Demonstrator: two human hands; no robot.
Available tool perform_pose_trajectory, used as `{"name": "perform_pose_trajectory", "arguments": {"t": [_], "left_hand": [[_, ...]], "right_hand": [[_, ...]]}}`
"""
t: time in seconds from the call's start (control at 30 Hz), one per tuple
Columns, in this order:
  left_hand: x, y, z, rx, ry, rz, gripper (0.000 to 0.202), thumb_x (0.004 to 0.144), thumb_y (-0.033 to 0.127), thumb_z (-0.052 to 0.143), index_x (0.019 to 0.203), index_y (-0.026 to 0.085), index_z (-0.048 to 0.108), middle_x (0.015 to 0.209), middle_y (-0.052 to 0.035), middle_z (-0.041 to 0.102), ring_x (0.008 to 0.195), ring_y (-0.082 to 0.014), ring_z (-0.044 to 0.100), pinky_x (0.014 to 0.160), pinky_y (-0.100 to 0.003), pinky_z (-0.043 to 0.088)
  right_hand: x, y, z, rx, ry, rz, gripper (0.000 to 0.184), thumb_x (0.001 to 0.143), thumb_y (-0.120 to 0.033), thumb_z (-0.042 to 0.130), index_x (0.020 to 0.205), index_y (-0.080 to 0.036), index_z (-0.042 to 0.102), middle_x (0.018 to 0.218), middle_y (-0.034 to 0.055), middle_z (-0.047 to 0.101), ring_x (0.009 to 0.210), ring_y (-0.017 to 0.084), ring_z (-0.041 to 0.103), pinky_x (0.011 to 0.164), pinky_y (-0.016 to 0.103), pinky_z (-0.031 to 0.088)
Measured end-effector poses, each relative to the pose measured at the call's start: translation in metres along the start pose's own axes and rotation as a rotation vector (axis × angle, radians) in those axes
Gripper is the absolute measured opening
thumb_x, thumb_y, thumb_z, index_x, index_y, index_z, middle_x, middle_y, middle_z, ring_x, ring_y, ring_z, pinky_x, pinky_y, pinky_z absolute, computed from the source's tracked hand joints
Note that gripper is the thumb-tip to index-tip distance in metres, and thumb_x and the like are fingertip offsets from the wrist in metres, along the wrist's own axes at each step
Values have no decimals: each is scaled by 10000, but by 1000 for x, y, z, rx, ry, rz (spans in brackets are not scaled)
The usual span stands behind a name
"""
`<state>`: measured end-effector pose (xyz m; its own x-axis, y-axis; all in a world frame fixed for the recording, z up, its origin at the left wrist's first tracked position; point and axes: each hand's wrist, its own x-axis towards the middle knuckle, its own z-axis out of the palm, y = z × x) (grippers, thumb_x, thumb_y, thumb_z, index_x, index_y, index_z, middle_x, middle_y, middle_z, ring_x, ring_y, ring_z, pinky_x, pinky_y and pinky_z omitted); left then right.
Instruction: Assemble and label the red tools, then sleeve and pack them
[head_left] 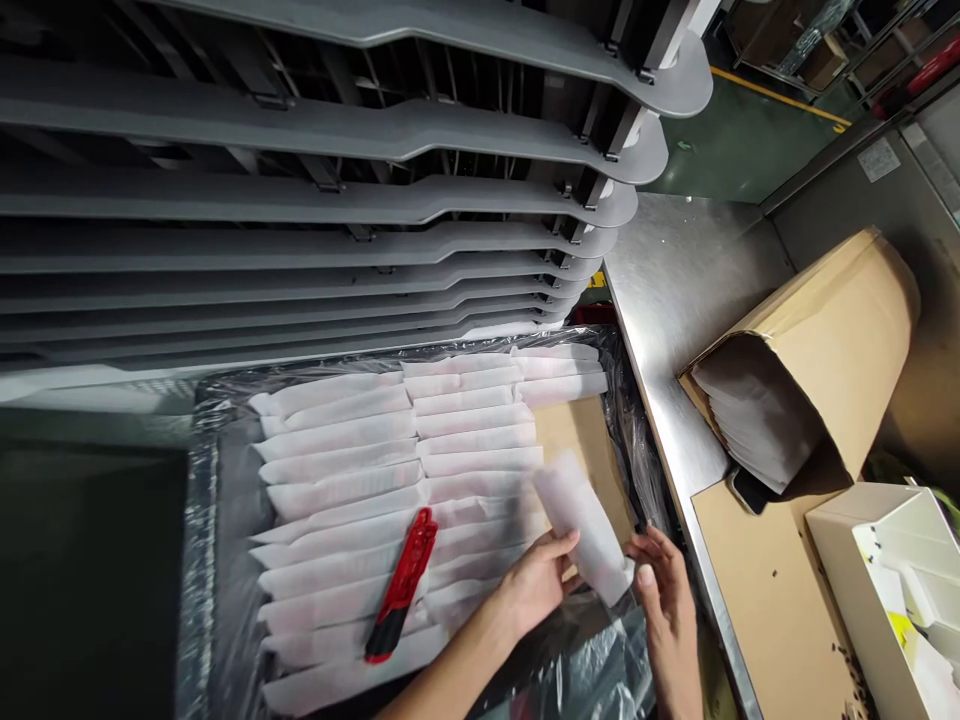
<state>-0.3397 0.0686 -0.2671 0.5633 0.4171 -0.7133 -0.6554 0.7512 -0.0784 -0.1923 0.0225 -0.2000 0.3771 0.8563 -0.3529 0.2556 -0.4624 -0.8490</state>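
Over the near right corner of a plastic-lined tray [225,500], we hold a translucent white sleeve [581,525] aloft, its long axis slanting from upper left to lower right. Our left hand [536,585] grips it from below, fingers curled around its lower half, and is the nearer hand. Our right hand [664,590] is open, its fingers [660,550] spread just beside the sleeve's lower end, holding nothing. A red utility knife [401,585] rests on rows of white sleeves [337,480] mid-tray; grey rack shelves [300,130] loom beyond the tray, a cardboard carton [817,350] on the steel surface [675,280] to its right.
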Motion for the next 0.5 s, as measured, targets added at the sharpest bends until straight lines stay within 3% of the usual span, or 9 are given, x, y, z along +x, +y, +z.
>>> {"name": "perform_pose_trajectory", "arguments": {"t": [0.1, 0.23, 0.37, 0.5], "left_hand": [[2, 0, 4, 26, 31, 129, 319, 555, 196, 914, 723, 173, 643, 798, -10, 745, 833, -175, 681, 822, -276, 491], [4, -1, 8, 86, 38, 204, 316, 516, 194, 916, 710, 149, 670, 763, -38, 739, 808, -192, 672, 841, -302, 482], [7, 1, 10, 116, 60, 233, 420, 481, 206, 919, 834, 169, 693, 961, -62, 756, 1053, -249, 653, 955, -325, 441], [6, 5, -1, 190, 135, 129, 562, 554, 288, 881, 1070, 226, 668, 1349, -85, 626, 1380, -265, 439, 1063, -357, 355]], "right_hand": [[1, 23, 14, 169, -15, 222, 769, 714, -568, 778, 1361, -255, 503, 1324, 102, 621, 1155, 275, 629, 877, 361, 549], [7, 36, 40, 266, -5, 378, 699, 701, -635, 754, 1217, -185, 611, 1121, 114, 718, 915, 268, 718, 652, 308, 559], [18, 41, 50, 346, 82, 362, 572, 707, -600, 762, 1069, -163, 685, 1044, 106, 741, 905, 253, 722, 697, 317, 581], [54, 54, 43, 290, 213, 185, 576, 704, -586, 762, 1043, -125, 701, 989, 121, 745, 897, 281, 725, 786, 403, 614]]}}
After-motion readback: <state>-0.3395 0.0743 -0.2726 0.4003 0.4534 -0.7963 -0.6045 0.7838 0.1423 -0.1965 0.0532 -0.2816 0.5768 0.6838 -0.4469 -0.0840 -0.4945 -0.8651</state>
